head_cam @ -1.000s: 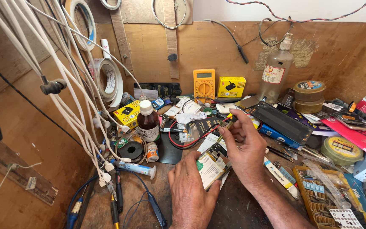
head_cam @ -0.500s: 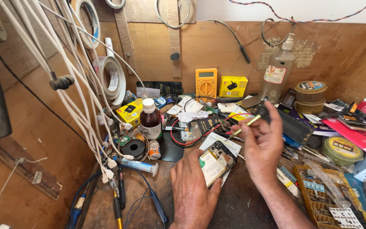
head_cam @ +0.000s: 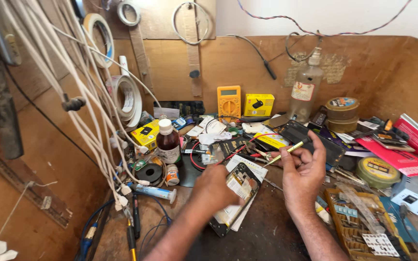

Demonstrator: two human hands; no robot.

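Steadying an opened phone (head_cam: 239,189) on the dark mat near the bench's front edge, left hand (head_cam: 217,187) curled over its side. Pinching a slim yellow-handled tool (head_cam: 286,152) in the right hand (head_cam: 303,174), other fingers loosely spread, raised above. Risking a slip onto exposed circuitry, or nudging the brown bottle (head_cam: 168,142) nearby.

Bottle (head_cam: 169,143) left of phone (head_cam: 238,189); multimeter (head_cam: 229,100) behind both.

We see two bare forearms, no sleeves. Left hand (head_cam: 215,186) and right hand (head_cam: 302,175): no gloves, rings, watch or wristbands that we can make out.
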